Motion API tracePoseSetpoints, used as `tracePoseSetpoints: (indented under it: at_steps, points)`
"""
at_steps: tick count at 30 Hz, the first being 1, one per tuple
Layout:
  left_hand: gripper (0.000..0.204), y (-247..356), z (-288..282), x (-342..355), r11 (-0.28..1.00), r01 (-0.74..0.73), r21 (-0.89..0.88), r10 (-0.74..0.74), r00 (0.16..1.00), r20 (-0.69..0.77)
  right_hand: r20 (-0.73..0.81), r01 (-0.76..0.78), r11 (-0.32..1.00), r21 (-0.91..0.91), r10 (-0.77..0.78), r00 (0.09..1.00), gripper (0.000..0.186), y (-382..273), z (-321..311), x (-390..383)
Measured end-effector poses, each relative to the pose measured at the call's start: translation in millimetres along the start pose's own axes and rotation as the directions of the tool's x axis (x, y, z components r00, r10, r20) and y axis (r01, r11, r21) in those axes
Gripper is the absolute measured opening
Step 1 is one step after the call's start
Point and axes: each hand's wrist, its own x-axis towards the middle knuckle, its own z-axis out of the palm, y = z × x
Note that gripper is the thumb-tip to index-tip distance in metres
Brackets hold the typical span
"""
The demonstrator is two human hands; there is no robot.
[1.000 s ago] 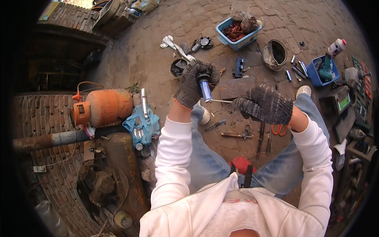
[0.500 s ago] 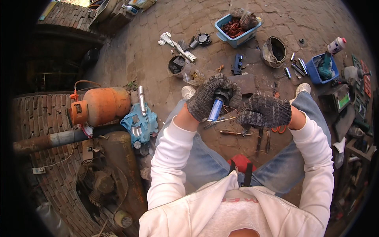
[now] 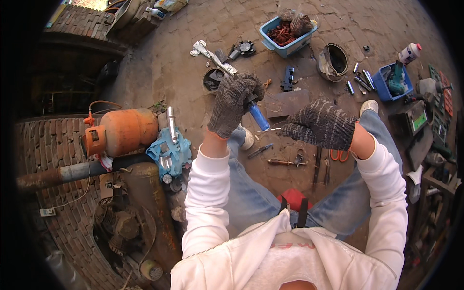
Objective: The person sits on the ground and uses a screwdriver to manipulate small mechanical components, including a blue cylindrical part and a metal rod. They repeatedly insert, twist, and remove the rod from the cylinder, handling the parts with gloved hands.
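My left hand (image 3: pixel 233 104), in a dark grey knit work glove, is closed round the upper end of a blue cylinder (image 3: pixel 259 117). The cylinder tilts down to the right, and a black part shows where it meets the glove. Fine copper-coloured wires stretch from beside that hand toward the right. My right hand (image 3: pixel 321 126), gloved alike, has its fingers pressed together on a thin metal rod (image 3: pixel 275 129), whose tip comes close to the cylinder's lower end. Whatever handle the rod has is hidden in the glove.
Between my legs lie a brass-and-wood hand tool (image 3: pixel 285 162), a slim blue tool (image 3: pixel 260 151) and orange-handled scissors (image 3: pixel 339 155). Farther off stand a light-blue bin (image 3: pixel 290 48) of copper-coloured scrap and a metal bucket (image 3: pixel 333 63). An orange gas cylinder (image 3: pixel 128 129) is at left.
My left hand has moved left with the blue cylinder, whose lower end has swung from left to right. My right hand has shifted slightly left, and the wires now spread out above it.
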Motion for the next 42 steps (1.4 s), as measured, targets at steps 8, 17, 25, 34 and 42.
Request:
tracePoseSetpoints:
  at_steps: [8, 17, 25, 34, 42]
  points:
    - [0.015, -5.7, -20.5, 13.2, 0.807, -0.272, 0.525, 0.258, 0.961, 0.102, -0.142, 0.022, 0.997, -0.079, -0.033, 0.989, 0.026, 0.4, -5.8, -7.2]
    - [0.023, -7.6, -16.1, 13.9, 0.917, -0.093, 0.389, 0.165, 0.974, -0.156, -0.148, 0.139, 0.990, -0.013, -0.139, 0.979, 0.027, 14.4, -7.9, -10.4]
    - [0.025, 0.3, -20.6, 17.2, 0.958, -0.055, 0.281, 0.114, 0.973, -0.199, -0.263, -0.033, 0.998, -0.051, 0.018, 0.965, 0.026, 14.6, -10.0, -10.2]
    - [0.019, 0.0, -4.4, 17.9, 0.834, -0.089, 0.545, 0.198, 0.970, -0.143, -0.357, -0.059, 0.987, -0.149, 0.002, 0.934, 0.028, 17.4, 19.1, 1.6]
    - [0.019, -3.6, 26.7, 13.2, 0.570, -0.203, 0.796, 0.367, 0.930, -0.025, -0.295, -0.217, 0.932, -0.290, 0.129, 0.947, 0.021, -7.8, 39.9, 2.5]
